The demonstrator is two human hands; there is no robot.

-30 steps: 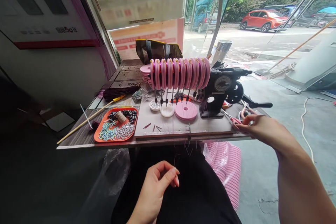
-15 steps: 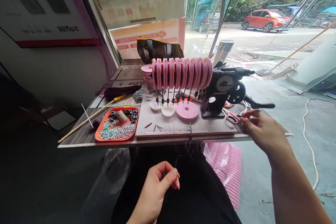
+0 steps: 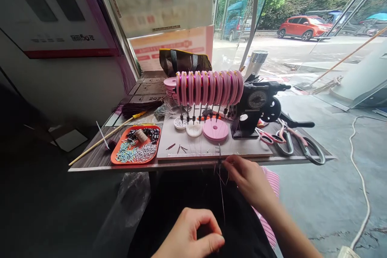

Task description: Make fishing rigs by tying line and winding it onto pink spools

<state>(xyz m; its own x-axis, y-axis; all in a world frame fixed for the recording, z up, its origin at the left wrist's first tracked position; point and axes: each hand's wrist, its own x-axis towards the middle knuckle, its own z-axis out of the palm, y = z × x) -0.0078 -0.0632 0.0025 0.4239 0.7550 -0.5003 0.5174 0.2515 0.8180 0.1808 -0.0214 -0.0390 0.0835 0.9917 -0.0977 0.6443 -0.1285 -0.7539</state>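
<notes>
Thin thread (image 3: 223, 202) slanting slightly rightward down the lower centre
Left hand (image 3: 193, 234): thumb and forefinger pressed together below; right hand (image 3: 252, 181) at table edge (image 3: 90, 169), grip indistinct.

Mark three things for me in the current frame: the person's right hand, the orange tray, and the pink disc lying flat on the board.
Right hand (image 3: 250, 175): head view, on the back of the hand.
Orange tray (image 3: 114, 158): head view, on its near left rim.
Pink disc (image 3: 215, 134): head view, top face, nearer than its hole.
</notes>
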